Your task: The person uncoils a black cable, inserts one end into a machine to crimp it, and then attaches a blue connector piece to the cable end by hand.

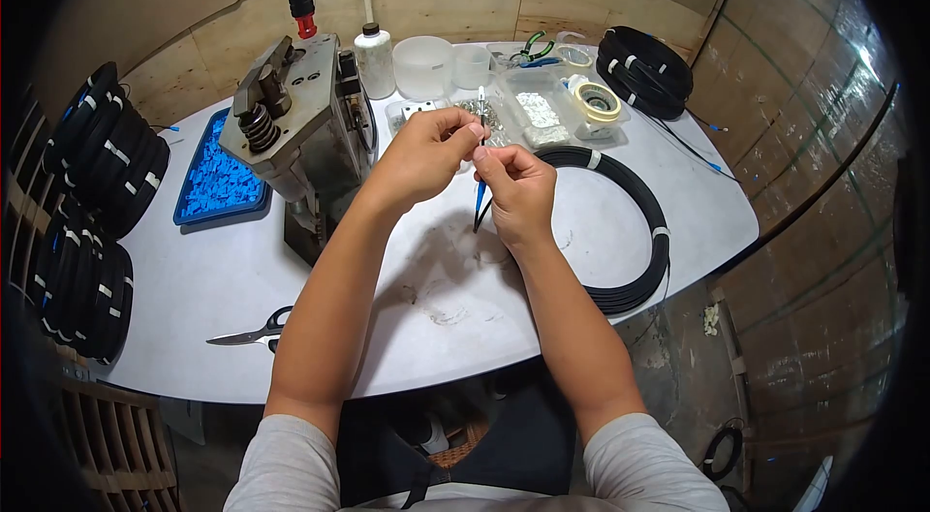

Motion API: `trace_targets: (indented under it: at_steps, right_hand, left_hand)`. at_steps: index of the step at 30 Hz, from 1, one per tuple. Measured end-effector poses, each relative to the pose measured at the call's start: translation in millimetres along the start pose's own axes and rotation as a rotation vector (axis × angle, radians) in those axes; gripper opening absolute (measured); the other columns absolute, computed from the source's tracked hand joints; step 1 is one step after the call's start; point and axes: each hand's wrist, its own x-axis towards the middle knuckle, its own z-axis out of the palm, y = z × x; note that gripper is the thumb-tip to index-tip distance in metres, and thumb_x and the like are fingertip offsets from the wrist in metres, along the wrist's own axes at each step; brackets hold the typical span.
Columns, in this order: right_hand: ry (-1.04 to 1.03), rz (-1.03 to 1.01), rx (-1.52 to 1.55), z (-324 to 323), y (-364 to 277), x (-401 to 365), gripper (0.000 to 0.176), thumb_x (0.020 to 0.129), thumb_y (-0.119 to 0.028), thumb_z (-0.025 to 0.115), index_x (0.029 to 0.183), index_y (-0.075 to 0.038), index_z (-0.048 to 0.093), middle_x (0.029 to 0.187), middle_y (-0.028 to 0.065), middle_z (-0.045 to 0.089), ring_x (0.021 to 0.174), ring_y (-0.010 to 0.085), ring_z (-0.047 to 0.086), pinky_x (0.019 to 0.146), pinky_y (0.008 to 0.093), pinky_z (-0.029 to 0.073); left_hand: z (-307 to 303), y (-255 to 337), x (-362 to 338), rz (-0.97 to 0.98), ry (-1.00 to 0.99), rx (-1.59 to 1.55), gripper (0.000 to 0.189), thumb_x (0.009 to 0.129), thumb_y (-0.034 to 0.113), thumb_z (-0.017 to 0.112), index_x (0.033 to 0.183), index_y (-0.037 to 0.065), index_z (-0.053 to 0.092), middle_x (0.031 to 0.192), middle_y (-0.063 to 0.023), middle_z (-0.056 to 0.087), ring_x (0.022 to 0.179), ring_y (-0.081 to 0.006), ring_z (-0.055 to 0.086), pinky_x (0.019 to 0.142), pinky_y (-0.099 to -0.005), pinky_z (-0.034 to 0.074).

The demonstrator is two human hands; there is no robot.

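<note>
Both of my hands meet over the middle of the white table, pinching the end of a thin black cable. My left hand point(426, 158) grips its upper part with thumb and forefinger, and a light-coloured tip points away past the fingers. Just below, my right hand point(521, 194) is closed around the cable. A blue sleeve point(480, 193) shows on the cable under the fingertips. The rest of the cable's end is hidden by my fingers. To the right lies a large coil of black cable point(651, 207) bound with white ties.
A metal press point(302, 105) stands left, beside a blue tray point(184, 214) of small blue parts. Scissors point(254, 333) lie near the front edge. Behind my hands are a white bottle point(375, 66), a plastic bin point(518, 79), tape rolls point(596, 103) and pliers point(531, 49). More cable coils point(647, 71) sit around.
</note>
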Motion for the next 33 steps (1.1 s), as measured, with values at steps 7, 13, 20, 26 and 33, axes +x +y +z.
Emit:
trace_targets:
  at_steps: [7, 13, 20, 26, 33]
  right_hand:
    - [0.055, -0.096, -0.152, 3.2, 2.0, -3.5, 0.013, 0.094, -0.01, 0.076, 0.088, 0.001, 0.073, 0.076, -0.001, 0.068, 0.066, 0.0023, 0.055, 0.061, 0.0198, 0.042]
    - [0.082, -0.151, -0.206, 4.8, 4.0, -5.3, 0.012, 0.093, -0.008, 0.076, 0.086, 0.001, 0.073, 0.072, -0.0031, 0.066, 0.063, 0.001, 0.051, 0.058, 0.0192, 0.04]
    - [0.09, -0.175, -0.234, 4.7, 4.2, -5.3, 0.015, 0.093, -0.01, 0.076, 0.083, 0.0, 0.072, 0.072, -0.0031, 0.066, 0.063, 0.001, 0.051, 0.058, 0.0195, 0.04]
    - [0.081, -0.169, -0.269, 1.8, 5.8, -3.9, 0.018, 0.094, -0.013, 0.076, 0.082, 0.0, 0.071, 0.072, -0.0018, 0.067, 0.064, 0.0016, 0.053, 0.059, 0.02, 0.042]
    - [0.049, -0.167, -0.232, 2.4, 4.3, -3.4, 0.022, 0.097, -0.019, 0.074, 0.084, -0.001, 0.07, 0.073, 0.0005, 0.068, 0.065, 0.0034, 0.055, 0.061, 0.021, 0.044]
  left_hand:
    - [-2.1, -3.5, 2.2, -0.02, -0.034, 0.004, 0.026, 0.101, 0.023, 0.062, 0.107, -0.002, 0.07, 0.088, -0.005, 0.069, 0.08, -0.0108, 0.06, 0.068, -0.0274, 0.048]
    - [-2.2, -0.6, 0.0, -0.006, -0.046, 0.018, 0.024, 0.102, 0.021, 0.062, 0.105, -0.002, 0.07, 0.087, -0.004, 0.068, 0.08, -0.0104, 0.059, 0.069, -0.0273, 0.048]
    - [-2.7, -0.4, 0.4, -0.006, -0.054, -0.009, 0.023, 0.101, 0.021, 0.063, 0.103, -0.001, 0.07, 0.084, -0.0026, 0.067, 0.078, -0.0099, 0.057, 0.068, -0.0276, 0.048]
    - [-3.0, -2.9, 1.5, 0.025, -0.051, -0.02, 0.023, 0.1, 0.022, 0.065, 0.101, -0.001, 0.071, 0.081, -0.002, 0.066, 0.075, -0.0097, 0.057, 0.067, -0.0276, 0.048]
    - [-4.3, 0.8, 0.8, 0.001, -0.032, 0.009, 0.024, 0.099, 0.023, 0.067, 0.099, -0.001, 0.072, 0.078, -0.0013, 0.065, 0.073, -0.0085, 0.055, 0.064, -0.0269, 0.046]
